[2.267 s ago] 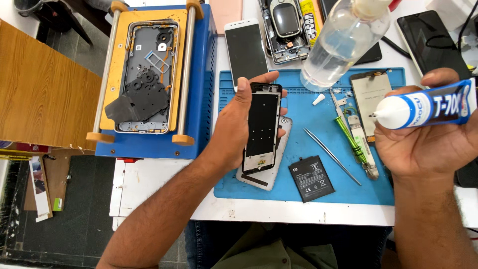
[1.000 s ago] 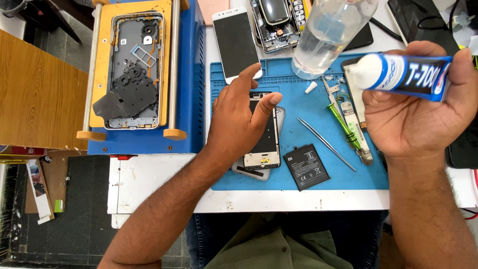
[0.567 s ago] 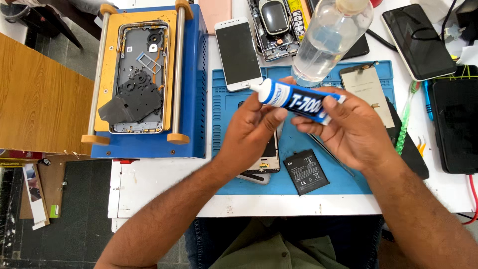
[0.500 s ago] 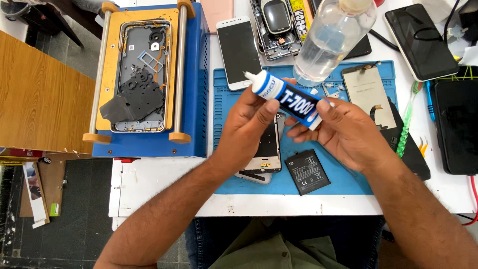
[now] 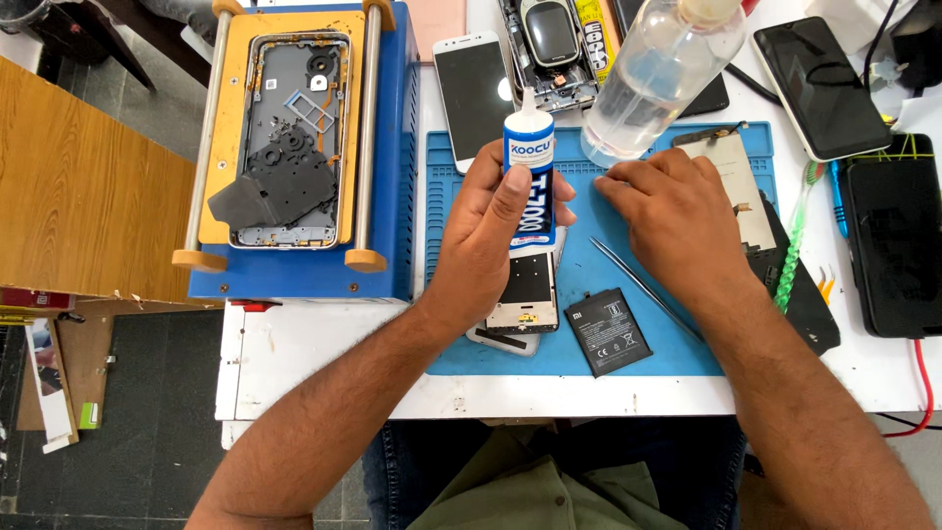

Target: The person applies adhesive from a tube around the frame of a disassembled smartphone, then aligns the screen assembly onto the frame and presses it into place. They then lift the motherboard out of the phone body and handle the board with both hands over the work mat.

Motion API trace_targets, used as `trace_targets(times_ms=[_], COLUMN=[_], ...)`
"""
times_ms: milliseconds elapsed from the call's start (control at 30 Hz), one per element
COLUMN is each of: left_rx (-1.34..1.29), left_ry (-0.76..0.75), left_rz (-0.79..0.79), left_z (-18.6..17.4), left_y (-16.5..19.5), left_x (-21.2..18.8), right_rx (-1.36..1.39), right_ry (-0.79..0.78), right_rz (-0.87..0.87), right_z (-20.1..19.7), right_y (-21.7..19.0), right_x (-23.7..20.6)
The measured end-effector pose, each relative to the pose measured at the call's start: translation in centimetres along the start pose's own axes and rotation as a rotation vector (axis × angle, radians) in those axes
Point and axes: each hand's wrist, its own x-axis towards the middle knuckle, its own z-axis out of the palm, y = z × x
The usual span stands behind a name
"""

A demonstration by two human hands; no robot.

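Far to my left sits a blue heating machine (image 5: pixel 397 196) with an orange top plate, and on it lies a grey phone back frame (image 5: pixel 289 137) partly covered by a dark grey sheet (image 5: pixel 270 191). On the far side of the blue rubber work mat (image 5: pixel 599 358) I see a white smartphone with a dark screen (image 5: pixel 473 83) and a clear plastic bottle (image 5: pixel 659 74), and near me on that mat lies a flat black phone battery (image 5: pixel 608 332) beside thin metal tweezers (image 5: pixel 643 287). Off to my right rest a green toothbrush (image 5: pixel 793 245) and two black-screened phones (image 5: pixel 819 83), and far left stands a wooden tabletop (image 5: pixel 83 206).
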Motion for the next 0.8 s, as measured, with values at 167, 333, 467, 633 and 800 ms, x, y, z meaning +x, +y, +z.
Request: trace_targets(times_ms=[167, 333, 467, 633, 800], left_rx=[-0.002, 0.08, 0.318, 0.836, 0.943], left_ry=[-0.025, -0.03, -0.035, -0.074, -0.118], left_rz=[-0.011, -0.021, -0.091, -0.091, 0.078], left_z=[-0.4, -0.7, -0.3, 1.3, 2.2], left_y=[0.2, 0.4, 0.8, 1.4, 1.6], left_x=[-0.4, -0.4, -0.2, -0.7, -0.7], right_rx=[-0.026, 0.503, 1.449, 1.906, 1.939], right_ry=[-0.024, 0.102, 0.152, 0.29, 0.337], right_rz=[0.006, 0.216, 0.513, 0.587, 0.494], right_z=[0.0, -1.2, -1.9, -1.8, -1.7], right_y=[-0.6, -1.1, -0.1, 1.8, 2.8], right_x=[0.5, 0.2, -0.5, -1.3, -2.2])
